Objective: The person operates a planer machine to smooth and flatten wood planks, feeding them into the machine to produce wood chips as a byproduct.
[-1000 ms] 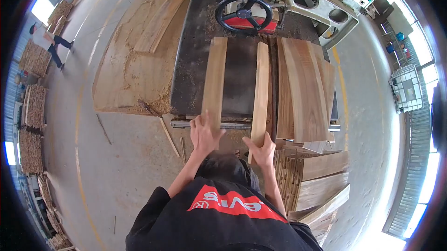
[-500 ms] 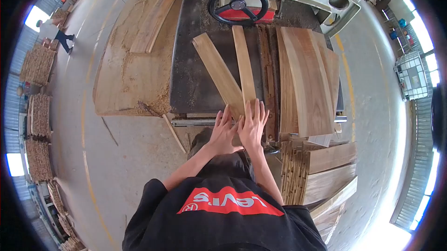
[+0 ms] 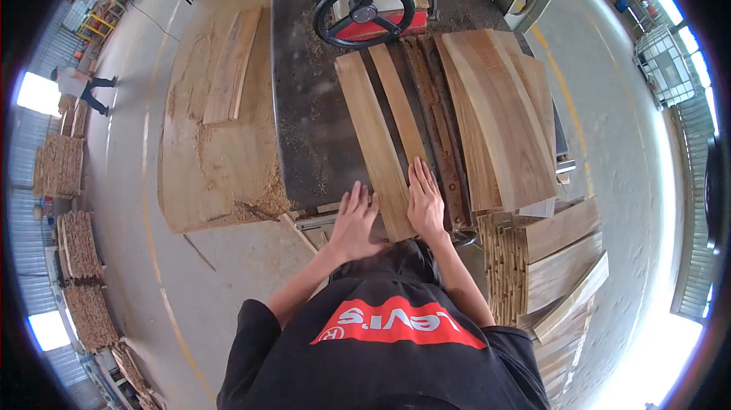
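Observation:
Two wooden boards lie on the dark machine table [image 3: 304,105]. The wider board [image 3: 373,136] reaches toward my body, with its near end between my hands. A narrower board [image 3: 397,94] lies to its right, a thin gap between them at the far part. My left hand [image 3: 355,223] is beside the wider board's left edge, fingers spread and holding nothing. My right hand [image 3: 425,201] rests flat at the right, its fingertips on the near end of the narrower board and its palm beside the wider one.
A black handwheel [image 3: 364,14] stands beyond the boards. Wide planks [image 3: 495,113] are stacked on the right, with more stacked timber [image 3: 560,273] below. A sawdust-covered panel [image 3: 221,159] is on the left. A person [image 3: 80,86] walks far left.
The wider board has swung nearly parallel to the narrower one and come closer to my body. My left hand has moved off the boards to the left, apart from my right hand.

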